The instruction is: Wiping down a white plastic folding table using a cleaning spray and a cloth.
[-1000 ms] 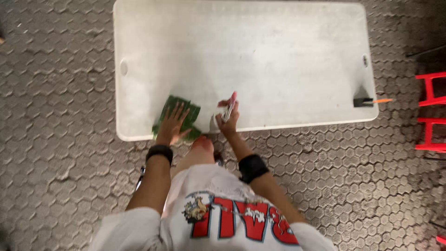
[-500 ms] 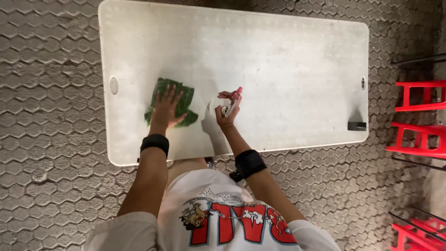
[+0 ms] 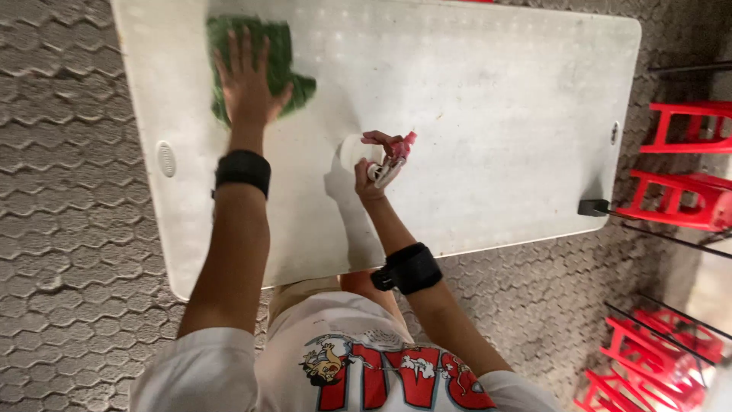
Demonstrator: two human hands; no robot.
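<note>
Hexagon-patterned flooring surrounded a white table (image 3: pixel 496 114). Your left hand (image 3: pixel 248 80) pressed flat, fingers spread, on a green cloth (image 3: pixel 286 57). Just beside it, your right hand (image 3: pixel 374 168) gripped a spray bottle (image 3: pixel 358 151); wiping looked underway.

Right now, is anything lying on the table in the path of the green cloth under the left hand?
Nothing visible does. The left hand presses flat on the green cloth near a corner of the white table, whose top looks bare. The right hand holds a spray bottle off to the side, above the surface.
</note>
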